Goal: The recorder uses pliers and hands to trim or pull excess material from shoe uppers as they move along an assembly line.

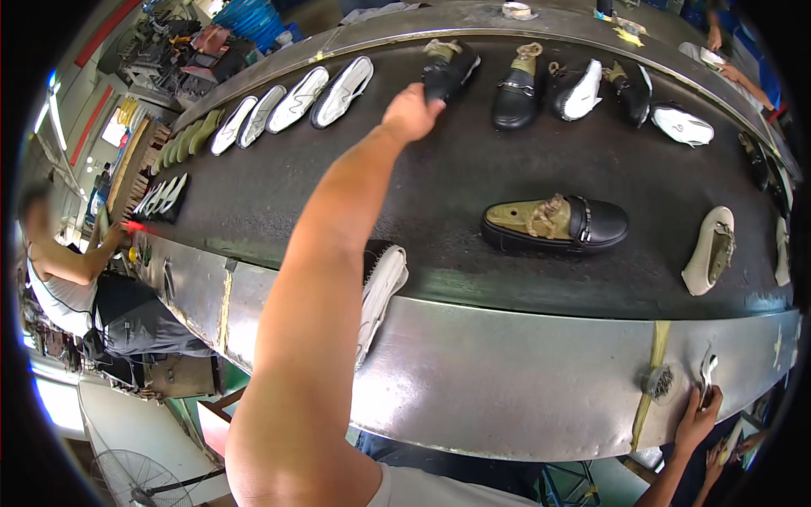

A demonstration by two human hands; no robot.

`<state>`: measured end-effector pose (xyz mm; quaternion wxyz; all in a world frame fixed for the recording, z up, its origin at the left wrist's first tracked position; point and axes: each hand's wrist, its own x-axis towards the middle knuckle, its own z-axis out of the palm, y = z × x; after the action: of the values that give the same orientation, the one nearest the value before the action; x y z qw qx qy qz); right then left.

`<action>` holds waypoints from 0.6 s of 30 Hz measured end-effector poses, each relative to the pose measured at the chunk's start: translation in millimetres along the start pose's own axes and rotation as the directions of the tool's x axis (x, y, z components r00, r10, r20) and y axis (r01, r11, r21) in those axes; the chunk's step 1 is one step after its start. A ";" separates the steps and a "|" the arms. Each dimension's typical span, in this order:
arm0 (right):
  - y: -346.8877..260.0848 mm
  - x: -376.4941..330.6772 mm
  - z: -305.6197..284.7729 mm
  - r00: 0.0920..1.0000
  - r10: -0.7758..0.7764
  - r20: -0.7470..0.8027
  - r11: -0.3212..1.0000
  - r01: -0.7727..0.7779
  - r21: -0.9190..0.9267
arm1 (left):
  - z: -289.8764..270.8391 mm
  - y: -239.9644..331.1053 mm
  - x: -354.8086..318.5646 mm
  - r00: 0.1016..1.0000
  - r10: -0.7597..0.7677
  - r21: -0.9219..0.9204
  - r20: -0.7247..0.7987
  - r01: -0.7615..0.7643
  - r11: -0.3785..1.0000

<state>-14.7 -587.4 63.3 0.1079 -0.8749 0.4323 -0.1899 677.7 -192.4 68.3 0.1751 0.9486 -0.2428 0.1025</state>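
Observation:
My left arm stretches far across the dark work surface, and my left hand [412, 112] is closed on the near end of a black loafer [446, 78] with an olive shoe last in it. At the lower right, my right hand [698, 416] is closed around a silvery hand tool [708, 367] whose exact kind I cannot make out. Beside that tool, a small round dish [658, 383] of nails sits on the metal edge. Another black loafer [601, 223] on an olive last lies sideways in the middle. Partly behind my forearm is a white-soled shoe [384, 283].
White-soled shoes [297, 100] line the far left, beside olive lasts [203, 133]. More loafers [517, 100] stand at the far right, a beige shoe [710, 251] nearer. A metal ledge [507, 372] borders the surface. A person [63, 279] works at left; others' hands show at right.

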 end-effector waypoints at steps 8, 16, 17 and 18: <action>5.3 2.0 4.2 1.000 0.011 0.016 1.000 -0.011 -0.012 | -51.3 -132.8 -9.2 0.864 -0.489 0.330 -0.118 0.499 0.802; -6.3 -0.9 6.2 0.999 -0.031 0.020 0.999 0.031 0.012 | -64.8 -158.8 -7.1 0.929 -0.336 0.208 0.156 0.302 0.930; -4.7 -1.4 9.0 0.997 -0.076 -0.025 0.997 0.077 0.011 | -58.7 -147.4 -8.9 0.923 -0.369 0.284 0.113 0.325 0.902; -8.5 -1.2 11.9 0.996 -0.086 -0.035 0.996 0.086 0.016 | -58.1 -143.2 -15.2 0.908 -0.412 0.250 0.073 0.383 0.889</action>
<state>-4.2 -581.1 55.2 0.0997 -0.8883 0.3944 -0.2130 729.3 -46.2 77.0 0.0660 0.9965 -0.0403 0.0328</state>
